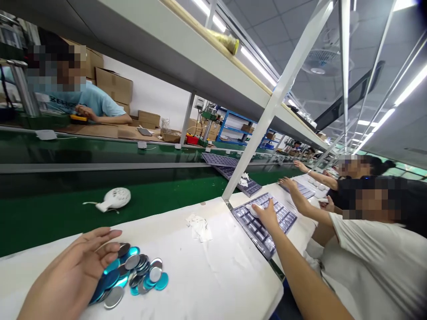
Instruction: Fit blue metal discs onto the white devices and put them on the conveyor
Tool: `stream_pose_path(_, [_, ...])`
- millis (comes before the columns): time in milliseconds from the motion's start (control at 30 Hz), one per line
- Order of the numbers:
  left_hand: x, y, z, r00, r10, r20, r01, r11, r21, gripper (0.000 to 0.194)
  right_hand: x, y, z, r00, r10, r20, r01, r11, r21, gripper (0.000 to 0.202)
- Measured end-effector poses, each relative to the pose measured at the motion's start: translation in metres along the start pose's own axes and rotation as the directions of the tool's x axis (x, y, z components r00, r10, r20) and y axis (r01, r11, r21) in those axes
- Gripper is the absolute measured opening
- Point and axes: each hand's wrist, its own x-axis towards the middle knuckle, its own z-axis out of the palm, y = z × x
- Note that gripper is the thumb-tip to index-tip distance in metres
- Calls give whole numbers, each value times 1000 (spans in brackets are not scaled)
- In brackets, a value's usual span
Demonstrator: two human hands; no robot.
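Observation:
At the lower left, my left hand point(78, 271) is held palm up with its fingers apart, beside a heap of round silver and blue discs point(142, 271) on the white bench point(213, 284). My right hand point(267, 215) reaches out to a dark compartment tray point(255, 226) at the bench's right end. Its thumb and fingers are around a small white piece point(255, 210) over the tray's upper left part. Crumpled white scraps point(199, 227) lie on the bench between the two hands.
A white perforated part with wires point(116, 198) lies on the green conveyor point(160, 186). More dark trays point(233, 173) lie beyond the slanted white post point(253, 138). People sit at the right and across the conveyor; a shelf point(173, 53) hangs overhead.

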Motion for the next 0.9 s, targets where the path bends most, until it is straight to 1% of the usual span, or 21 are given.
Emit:
stream_pose_path(33, [-5, 1, 3, 1000, 16, 5, -16, 1000, -5, 8, -3, -3, 1, 1000, -9, 7, 9, 1000, -6, 99])
stream_pose_path(67, [-10, 1, 6, 999, 15, 42, -13, 999, -41, 7, -8, -9, 2, 1000, -24, 14, 24, 1000, -7, 100])
stream_pose_path(133, [-21, 1, 13, 994, 14, 107, -10, 999, -34, 14, -31, -25, 10, 996, -74, 43, 74, 997, 5, 101])
stream_pose_path(200, [-33, 0, 21, 983, -12, 181, 6, 999, 31, 22, -71, -49, 25, 978, -165, 126, 152, 983, 103, 97])
stream_pose_path(233, [-38, -1, 26, 968, -50, 245, 36, 998, 59, 26, -96, -63, 36, 956, -226, 188, 190, 963, 189, 95])
stream_pose_path(267, [-43, -2, 30, 949, -89, 302, 73, 995, 64, 30, -124, -79, 47, 910, -321, 261, 217, 907, 360, 95])
stream_pose_path(300, [-48, -2, 33, 925, -121, 360, 114, 993, 39, 33, -152, -95, 59, 846, -427, 320, 214, 821, 529, 95])
stream_pose_path(333, [-52, -2, 37, 904, -136, 406, 155, 988, -14, 34, -178, -110, 71, 777, -510, 369, 194, 752, 630, 96])
stream_pose_path(367, [-55, -1, 39, 896, -131, 425, 183, 979, -84, 35, -201, -125, 82, 712, -570, 410, 185, 716, 674, 95])
stream_pose_path(400, [-56, 1, 40, 903, -112, 414, 192, 969, -157, 34, -219, -137, 91, 654, -622, 431, 180, 681, 710, 91])
stream_pose_path(433, [-56, 4, 40, 924, -86, 373, 178, 959, -219, 33, -231, -147, 99, 622, -655, 429, 175, 650, 739, 81])
stream_pose_path(500, [-51, 11, 37, 972, -30, 235, 99, 952, -289, 31, -242, -157, 109, 579, -707, 405, 219, 614, 758, 48])
stream_pose_path(533, [-47, 15, 33, 986, -2, 165, 52, 951, -304, 31, -242, -157, 112, 535, -741, 405, 280, 608, 743, 34])
stream_pose_path(567, [-43, 18, 30, 993, 25, 111, 11, 950, -312, 31, -241, -156, 114, 470, -774, 425, 369, 610, 702, 25])
stream_pose_path(600, [-38, 20, 26, 996, 47, 75, -21, 948, -318, 32, -239, -153, 115, 383, -795, 470, 477, 606, 637, 22])
stream_pose_path(633, [-34, 22, 22, 997, 63, 50, -43, 945, -323, 33, -238, -149, 117, 292, -798, 527, 584, 585, 563, 21])
stream_pose_path(667, [-30, 22, 19, 997, 72, 32, -57, 943, -327, 33, -237, -145, 118, 223, -784, 579, 673, 554, 491, 23])
stream_pose_path(700, [-28, 21, 17, 997, 76, 14, -67, 942, -329, 33, -237, -142, 120, 190, -764, 617, 734, 528, 427, 24])
stream_pose_path(767, [-25, 18, 16, 997, 80, -10, -79, 943, -325, 32, -239, -137, 126, 175, -737, 652, 794, 498, 349, 19])
stream_pose_path(833, [-25, 14, 16, 997, 79, -5, -77, 949, -306, 31, -239, -135, 131, 162, -745, 647, 796, 486, 360, 12])
stream_pose_path(900, [-26, 11, 17, 997, 78, 16, -70, 959, -275, 33, -237, -135, 133, 155, -785, 600, 764, 481, 431, 15])
